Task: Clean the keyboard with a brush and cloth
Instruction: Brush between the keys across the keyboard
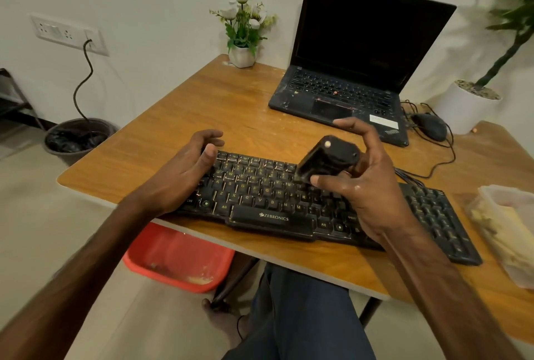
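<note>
Keyboard (260, 198), one; brush (325, 161) (blurry, seemingly one) in right hand (368, 196).

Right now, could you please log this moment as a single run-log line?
right grip: holds black brush over keyboard middle keys | left grip: curled at keyboard's left end, contact unclear

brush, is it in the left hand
No, the right hand grips the brush above the keyboard, while the left hand sits at the keyboard's left end without it.
</note>
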`<state>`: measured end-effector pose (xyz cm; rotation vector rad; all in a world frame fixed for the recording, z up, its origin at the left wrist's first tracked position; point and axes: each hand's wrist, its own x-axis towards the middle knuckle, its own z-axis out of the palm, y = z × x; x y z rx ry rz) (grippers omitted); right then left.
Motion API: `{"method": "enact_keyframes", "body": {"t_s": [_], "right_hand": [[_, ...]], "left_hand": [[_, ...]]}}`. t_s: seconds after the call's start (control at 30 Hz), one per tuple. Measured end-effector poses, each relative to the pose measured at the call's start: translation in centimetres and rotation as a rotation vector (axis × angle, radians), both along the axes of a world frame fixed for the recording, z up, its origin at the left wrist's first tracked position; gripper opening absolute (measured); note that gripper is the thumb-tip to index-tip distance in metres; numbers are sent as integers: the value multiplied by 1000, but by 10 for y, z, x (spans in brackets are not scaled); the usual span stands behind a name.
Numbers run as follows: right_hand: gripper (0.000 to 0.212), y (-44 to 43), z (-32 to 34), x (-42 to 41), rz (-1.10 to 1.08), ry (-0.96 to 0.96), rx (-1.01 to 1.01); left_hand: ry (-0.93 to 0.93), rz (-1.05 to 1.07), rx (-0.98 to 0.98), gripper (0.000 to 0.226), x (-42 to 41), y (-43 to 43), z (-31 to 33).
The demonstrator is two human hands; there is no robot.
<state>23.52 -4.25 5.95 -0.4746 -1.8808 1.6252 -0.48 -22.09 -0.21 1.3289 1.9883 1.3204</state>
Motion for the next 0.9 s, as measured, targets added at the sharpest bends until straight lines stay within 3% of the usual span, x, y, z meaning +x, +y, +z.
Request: {"method": "enact_keyframes", "body": {"t_s": [0.2,0.37,0.53,0.9], "right_hand": [[53,4,-5,-5,-47,7,-210],[46,12,-10,-11,-75,82,-305],[69,19,-11,-12,-80,73,-228],[72,30,-9,-15,-71,154,-189]], "left_hand": [[-20,2,-16,112,0,1,1],[1,23,-16,105,-1,1,-2],[0,29,-25,100,-2,1,-4],[31,31,-23,101,-1,2,-3]]}}
